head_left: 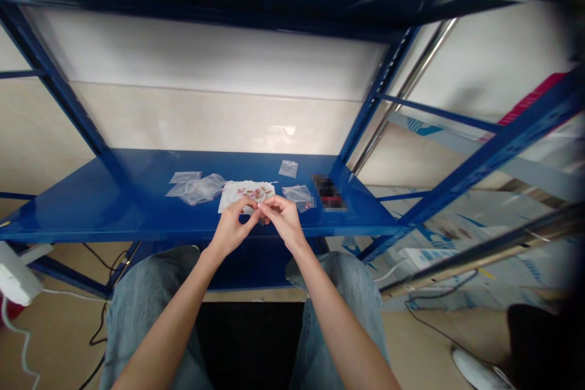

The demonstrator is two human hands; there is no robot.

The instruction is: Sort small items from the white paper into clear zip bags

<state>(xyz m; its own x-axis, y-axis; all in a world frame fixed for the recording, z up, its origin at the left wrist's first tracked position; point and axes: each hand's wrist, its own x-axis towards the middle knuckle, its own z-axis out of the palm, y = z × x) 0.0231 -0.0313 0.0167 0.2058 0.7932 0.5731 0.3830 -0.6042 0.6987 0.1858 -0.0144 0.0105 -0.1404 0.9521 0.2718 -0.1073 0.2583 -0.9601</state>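
Logging from my remote station, with the paper sheet [241, 194] as landmark, lying on the blue steel shelf [91, 213].

Left hand [231, 228]: at the near edge of the sheet, partly over it.
Right hand [284, 221]: at the sheet's right corner, facing the left hand.
Fingertips [261, 209]: both sets meet above the sheet's near edge.
Grip: each hand closed to a tight pinch, tips touching the other hand's; whatever lies between them is too small for me to tell.
Pink and brown pieces [258, 194]: scattered on the sheet, just beyond the fingertips; exact kind unclear.
Clear bags [196, 189]: loose heap just left of the sheet.
Small bag [288, 169]: clear, alone, beyond the sheet and to its right.
Third bag [297, 197]: clear, just right of the sheet.
Black object [328, 192]: pixelated, right of the third bag, so I cannot identify it.
Jeans [150, 311]: light blue, on the person's legs, nearer than the sheet.
Power strip [425, 258]: white, on the floor, well right of the sheet.
Shoe [475, 372]: white, at far lower right.
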